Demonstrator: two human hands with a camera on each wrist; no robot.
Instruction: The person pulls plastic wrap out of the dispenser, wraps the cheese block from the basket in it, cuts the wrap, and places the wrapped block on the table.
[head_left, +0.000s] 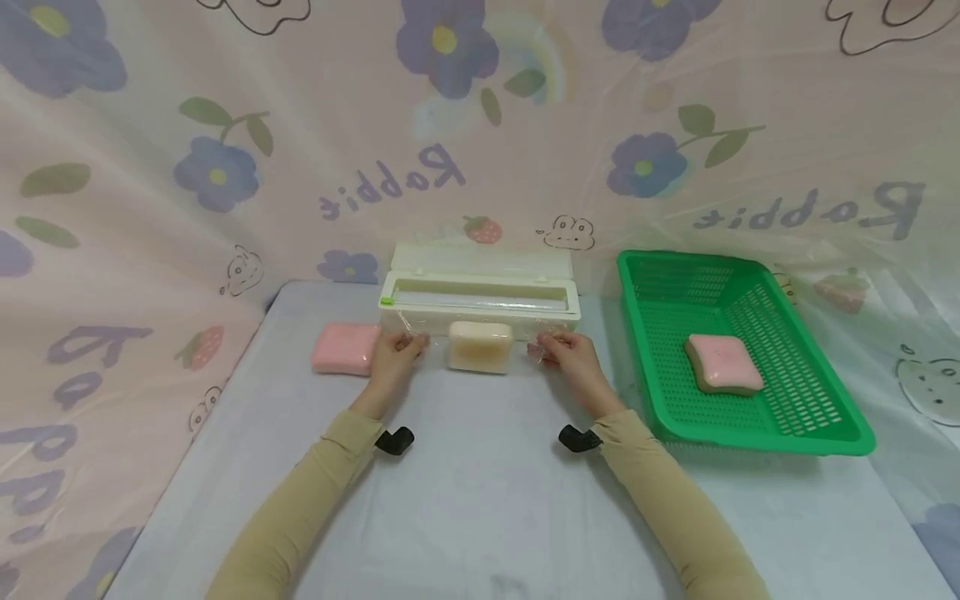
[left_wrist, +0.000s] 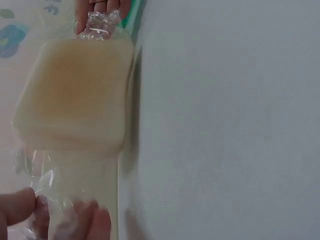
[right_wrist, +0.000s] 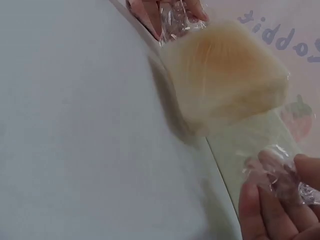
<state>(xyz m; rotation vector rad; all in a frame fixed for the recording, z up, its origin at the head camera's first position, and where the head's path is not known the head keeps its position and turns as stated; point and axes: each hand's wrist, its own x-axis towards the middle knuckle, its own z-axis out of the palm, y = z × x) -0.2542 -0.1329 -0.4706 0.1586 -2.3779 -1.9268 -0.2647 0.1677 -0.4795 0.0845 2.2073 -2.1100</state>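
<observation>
A cream, bread-like block [head_left: 480, 347] with a browned patch hangs a little above the table in clear cling film [right_wrist: 175, 22]. My left hand [head_left: 395, 357] pinches the gathered film to the left of the block. On the other side my right hand [head_left: 573, 362] holds the film's bunched right end between thumb and fingers. Both wrist views show the block [left_wrist: 75, 92] between the two hands, with film drawn over it. Behind it stands a white cling film dispenser [head_left: 480, 317] with its lid raised and a green slider at the left.
A pink block [head_left: 345, 348] lies on the table just left of my left hand. To the right stands a green basket [head_left: 648, 375] with another pink block [head_left: 726, 364] in it, brown along its side. A patterned curtain [head_left: 337, 108] hangs behind the table.
</observation>
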